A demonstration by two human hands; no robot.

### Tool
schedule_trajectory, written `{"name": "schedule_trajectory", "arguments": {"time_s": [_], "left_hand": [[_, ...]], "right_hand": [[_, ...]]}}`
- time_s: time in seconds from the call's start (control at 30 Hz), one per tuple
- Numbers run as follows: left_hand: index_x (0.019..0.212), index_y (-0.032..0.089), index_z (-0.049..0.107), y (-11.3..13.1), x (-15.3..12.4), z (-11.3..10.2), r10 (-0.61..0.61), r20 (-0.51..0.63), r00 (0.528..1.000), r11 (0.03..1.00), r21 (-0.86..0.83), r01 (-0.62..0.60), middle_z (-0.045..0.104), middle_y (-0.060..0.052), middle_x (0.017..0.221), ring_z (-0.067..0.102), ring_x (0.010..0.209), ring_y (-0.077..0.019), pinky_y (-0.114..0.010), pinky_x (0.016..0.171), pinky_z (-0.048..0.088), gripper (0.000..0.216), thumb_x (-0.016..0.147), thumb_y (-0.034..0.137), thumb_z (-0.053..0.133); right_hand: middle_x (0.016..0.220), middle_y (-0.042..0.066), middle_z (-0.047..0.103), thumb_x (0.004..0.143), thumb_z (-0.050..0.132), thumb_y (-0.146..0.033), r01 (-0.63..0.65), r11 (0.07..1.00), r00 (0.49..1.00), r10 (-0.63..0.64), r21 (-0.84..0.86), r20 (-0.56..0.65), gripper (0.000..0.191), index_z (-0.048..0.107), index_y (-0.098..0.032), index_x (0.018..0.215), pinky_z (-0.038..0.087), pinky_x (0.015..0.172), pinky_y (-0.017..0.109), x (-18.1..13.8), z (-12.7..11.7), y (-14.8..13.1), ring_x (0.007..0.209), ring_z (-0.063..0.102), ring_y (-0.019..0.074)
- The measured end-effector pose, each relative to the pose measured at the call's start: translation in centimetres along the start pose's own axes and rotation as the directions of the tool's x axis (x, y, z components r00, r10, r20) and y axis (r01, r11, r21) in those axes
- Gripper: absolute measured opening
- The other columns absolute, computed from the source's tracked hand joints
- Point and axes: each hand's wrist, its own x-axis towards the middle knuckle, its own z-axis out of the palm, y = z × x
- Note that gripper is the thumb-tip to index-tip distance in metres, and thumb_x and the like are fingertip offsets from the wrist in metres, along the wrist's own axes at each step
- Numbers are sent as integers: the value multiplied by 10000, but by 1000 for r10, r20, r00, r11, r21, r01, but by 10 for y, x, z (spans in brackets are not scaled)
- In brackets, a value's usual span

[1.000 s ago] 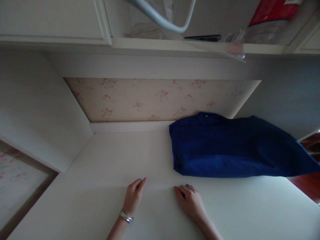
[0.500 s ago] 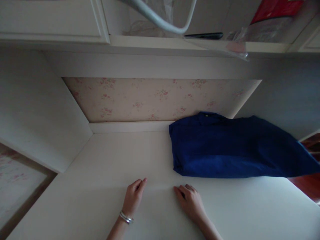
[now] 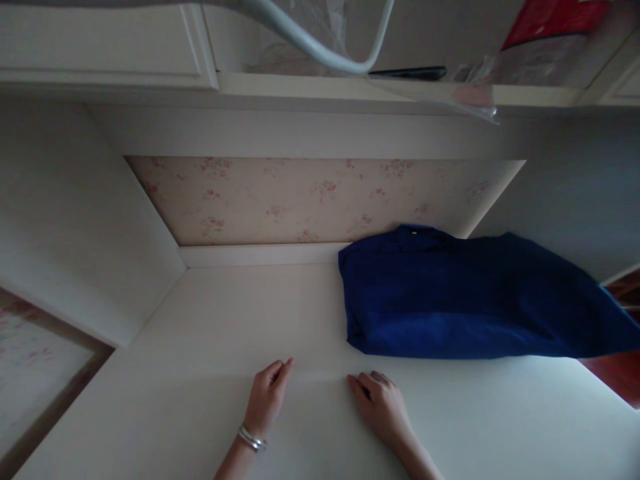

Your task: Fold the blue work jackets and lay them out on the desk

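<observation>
Both hands, left hand (image 3: 266, 399) and right hand (image 3: 383, 404), lay flat and empty on the desk (image 3: 200, 347); the cloth (image 3: 465, 300), overhanging far right, might slide off if tugged.

white desk (image 3: 225, 320); floral wallpaper (image 3: 310, 197); shelf (image 3: 310, 85) above; dim light
</observation>
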Motion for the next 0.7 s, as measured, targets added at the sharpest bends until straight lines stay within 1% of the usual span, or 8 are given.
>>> {"name": "schedule_trajectory", "arguments": {"time_s": [0.37, 0.43, 0.47, 0.53, 0.6, 0.63, 0.67, 0.7], "left_hand": [[566, 231, 323, 0, 2, 0, -10, -21, 1000, 1000, 1, 10, 281, 72, 528, 284, 526, -110, -253, 519, 249, 544, 796, 696, 489], [558, 233, 325, 6, 3, 2, -18, -30, 999, 1000, 1, 18, 284, 74, 517, 284, 515, -110, -256, 513, 249, 548, 790, 704, 484], [555, 233, 334, 12, 4, 5, -19, -29, 999, 1000, 0, 19, 296, 73, 512, 294, 511, -111, -257, 511, 256, 546, 792, 703, 478], [562, 228, 381, 30, 6, 14, -5, -2, 1000, 1000, -9, 5, 346, 66, 514, 341, 512, -117, -255, 517, 285, 527, 806, 687, 470], [622, 217, 478, 53, 10, 27, 34, 55, 998, 999, -28, -33, 443, 51, 553, 418, 535, -126, -253, 541, 338, 484, 824, 657, 472], [677, 212, 531, 65, 14, 36, 59, 86, 995, 998, -38, -56, 500, 40, 589, 461, 558, -132, -254, 562, 366, 459, 832, 640, 476], [747, 206, 576, 77, 19, 46, 82, 112, 990, 996, -44, -78, 557, 24, 640, 503, 588, -139, -256, 589, 393, 437, 837, 624, 484], [825, 198, 609, 89, 26, 56, 103, 129, 986, 994, -46, -97, 611, 1, 706, 543, 631, -148, -261, 625, 418, 423, 841, 605, 495]], "right_hand": [[667, 19, 615, 983, 427, -379, 7, 999, 1000, -7, 38, -10, 393, 612, -232, 669, 371, 635, 259, 1, 2, 2, 672, 601, 170], [654, 20, 599, 975, 429, -399, -13, 996, 1000, 15, 91, -17, 413, 590, -224, 637, 363, 626, 261, 1, 3, 2, 655, 582, 167], [635, 17, 582, 967, 434, -423, -29, 989, 999, 32, 148, -19, 433, 567, -219, 609, 358, 614, 261, 0, 2, 2, 636, 565, 163], [569, 1, 526, 948, 434, -505, -111, 937, 994, 112, 333, 17, 494, 503, -210, 558, 348, 570, 257, -3, -4, 3, 570, 515, 148], [519, -18, 465, 925, 429, -588, -228, 819, 972, 224, 527, 72, 547, 457, -208, 533, 345, 533, 249, -7, -19, 8, 517, 465, 130], [508, -24, 444, 910, 441, -614, -268, 759, 958, 277, 594, 78, 560, 452, -206, 527, 347, 525, 246, -9, -31, 13, 506, 449, 123], [511, -27, 440, 893, 466, -628, -283, 717, 943, 330, 637, 48, 562, 460, -202, 526, 355, 529, 243, -10, -46, 21, 509, 445, 119], [524, -25, 449, 876, 499, -630, -276, 697, 924, 381, 662, -16, 552, 477, -196, 534, 364, 539, 242, -10, -63, 32, 524, 451, 117]]}}
